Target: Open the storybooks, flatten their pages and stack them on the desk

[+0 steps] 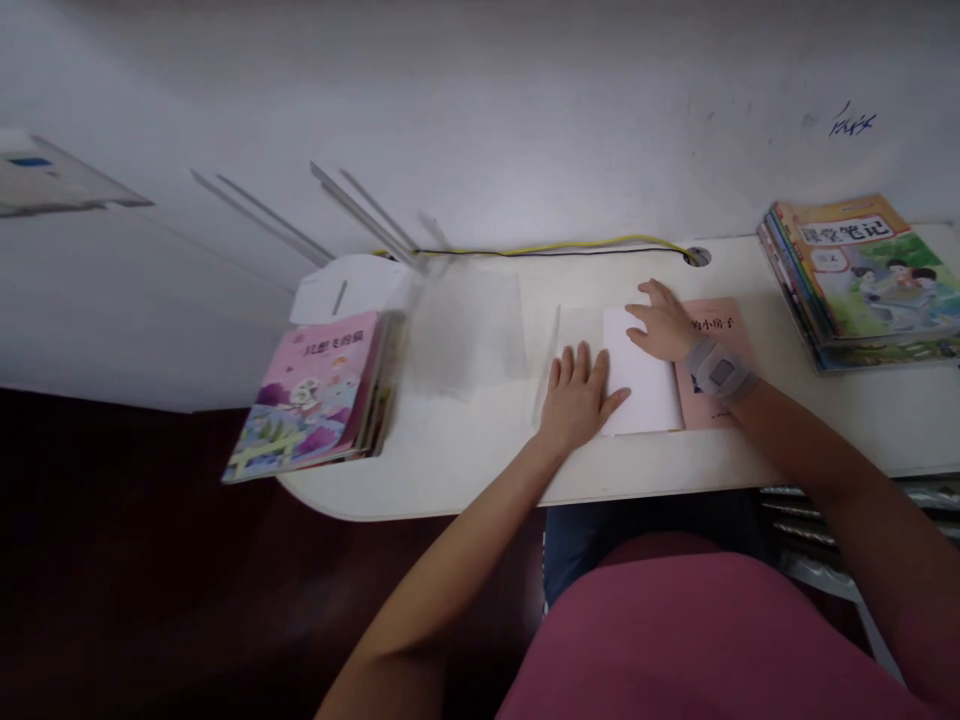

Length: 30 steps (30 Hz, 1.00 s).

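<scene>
An open book [643, 395] lies on the white desk, a blank white page on its left and a pinkish printed page on its right. Clear plastic film [581, 323] extends past the book's left edge. My left hand [576, 400] presses flat on the film by that edge, fingers stretched out and the thumb over the white page. Over the upper part of the book is my right hand [660, 325], fingers spread and nothing visible in it; the wrist wears a watch-like band. Whether its fingertips touch the page, I cannot tell. More transparent sheets [465, 330] rest left of the book.
A stack of books with a pink cover [311, 390] stands at the desk's [420, 480] left end, by a white device [349, 285]. Another book stack [870, 270] is at the right. Yellow and black cables [540, 248] run along the wall to a desk hole [698, 257].
</scene>
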Each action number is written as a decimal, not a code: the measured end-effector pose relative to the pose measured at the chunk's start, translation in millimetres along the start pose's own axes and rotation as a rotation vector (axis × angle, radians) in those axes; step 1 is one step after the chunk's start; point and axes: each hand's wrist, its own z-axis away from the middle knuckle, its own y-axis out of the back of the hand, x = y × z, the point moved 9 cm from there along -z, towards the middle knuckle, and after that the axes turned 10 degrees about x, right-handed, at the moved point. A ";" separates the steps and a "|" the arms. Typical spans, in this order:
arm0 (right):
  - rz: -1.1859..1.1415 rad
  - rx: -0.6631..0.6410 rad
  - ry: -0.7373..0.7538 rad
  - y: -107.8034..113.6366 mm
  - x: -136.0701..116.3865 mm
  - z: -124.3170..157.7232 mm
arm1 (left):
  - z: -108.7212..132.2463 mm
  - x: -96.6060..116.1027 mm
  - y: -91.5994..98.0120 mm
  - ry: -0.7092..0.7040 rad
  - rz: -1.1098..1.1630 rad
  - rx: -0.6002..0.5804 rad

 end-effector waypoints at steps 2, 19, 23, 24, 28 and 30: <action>0.052 -0.068 0.113 -0.5 -9.4 0.5 | -0.3 0.0 -0.6 0.002 0.000 -0.004; 0.202 -0.419 0.358 -12.2 -13.6 -4.5 | 2.9 5.1 6.9 -0.021 0.051 0.011; 0.253 -0.467 0.367 -21.7 -17.4 -4.9 | 3.3 4.7 9.3 -0.026 0.062 0.030; 0.268 -0.473 0.362 -24.1 -18.4 -5.1 | 3.4 4.5 10.4 -0.024 0.065 0.042; 0.292 -0.480 0.373 -30.8 -22.9 -5.1 | 4.1 5.9 11.9 -0.038 0.076 0.054; 0.280 -0.476 0.397 -32.7 -23.8 -5.4 | 4.4 6.9 11.1 -0.047 0.077 0.043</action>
